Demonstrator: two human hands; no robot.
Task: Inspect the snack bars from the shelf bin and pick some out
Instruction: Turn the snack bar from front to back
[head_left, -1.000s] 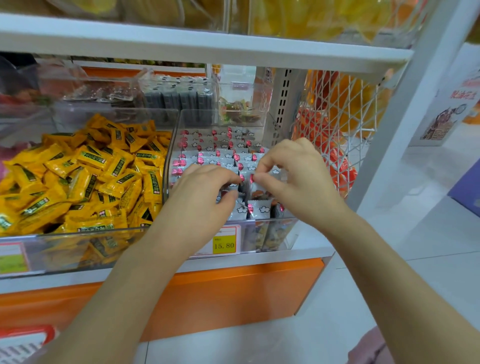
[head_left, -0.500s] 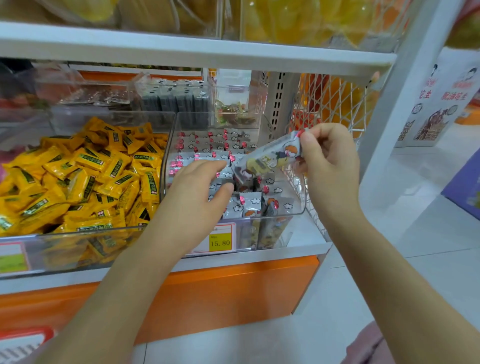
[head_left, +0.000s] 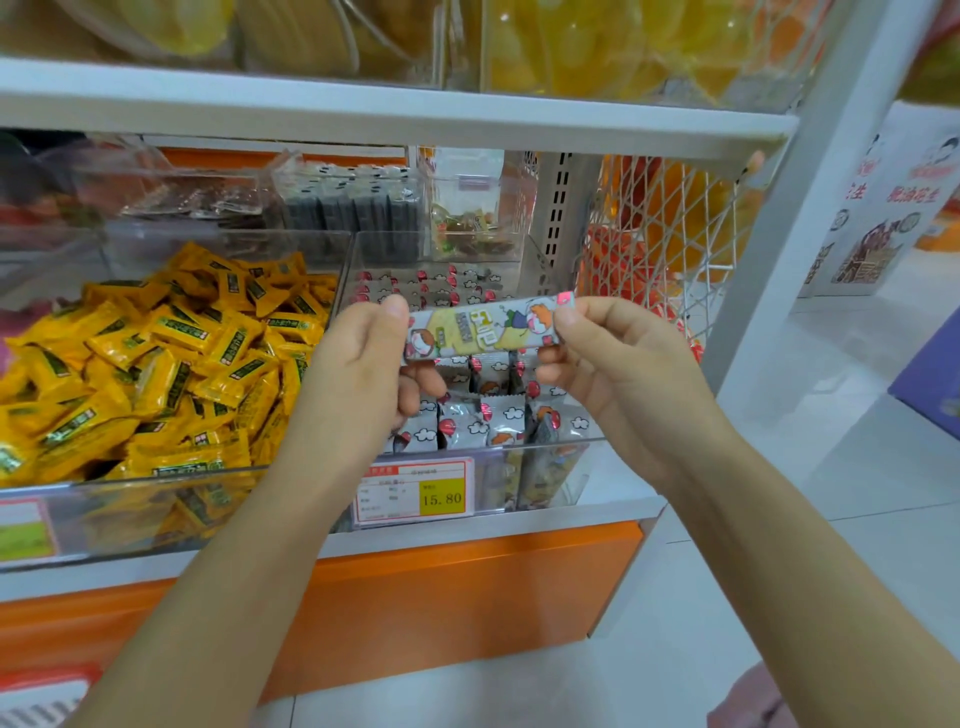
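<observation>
1. Grey-wrapped, one snack bar (head_left: 485, 328) is up over the clear bin (head_left: 550, 445), which is full of more bars (head_left: 483, 415).
2. Two hands pinch it: left hand (head_left: 358, 364) at one end, right hand (head_left: 613, 364) at the other.
3. It lies sideways, right end a bit higher.

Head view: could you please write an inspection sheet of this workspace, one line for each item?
Surface: white shelf, carrying clear bins side by side.
Job's things: one snack bar held nearly level above the clear bin; many grey bars stand packed inside it.
Clutter: yellow packets heaped in the neighbouring bin on the left; price tag reading 15.80 on the clear bin's front.
Grips: left hand pinches the bar's left end, right hand pinches its right end.
Cables: nothing seen.
Surroundings: upper shelf overhead, net of orange items to the right, pale floor.
</observation>
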